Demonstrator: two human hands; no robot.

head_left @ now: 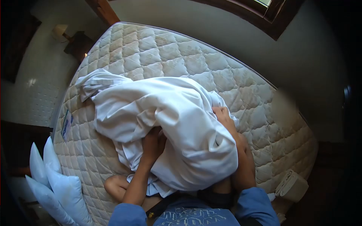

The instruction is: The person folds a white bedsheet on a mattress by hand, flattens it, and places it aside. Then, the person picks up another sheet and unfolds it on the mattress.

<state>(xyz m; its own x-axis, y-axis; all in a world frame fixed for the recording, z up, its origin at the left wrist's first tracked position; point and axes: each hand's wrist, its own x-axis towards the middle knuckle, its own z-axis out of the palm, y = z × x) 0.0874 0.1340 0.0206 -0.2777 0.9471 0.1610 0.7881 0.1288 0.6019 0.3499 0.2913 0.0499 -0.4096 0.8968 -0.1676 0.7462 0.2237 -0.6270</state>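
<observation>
A large bunched white sheet [177,101] lies across the mattress and over my lap, with deep folds and a twisted end toward the far left. At its near middle, my left hand [154,142] reaches in under a fold; the fingers look curled into the cloth, though their tips are hidden. On the far right edge of the bundle, my right hand [225,117] has its fingers bent over the fabric and grips it. My right forearm runs along the outside of the sheet.
Under me is a quilted, stained mattress [151,52]. Several white pillows [68,192] stand at the lower left. A folded beige cloth [291,186] lies at the right edge. A flat printed item [67,125] rests near the left edge. A lamp [60,33] is beyond the bed.
</observation>
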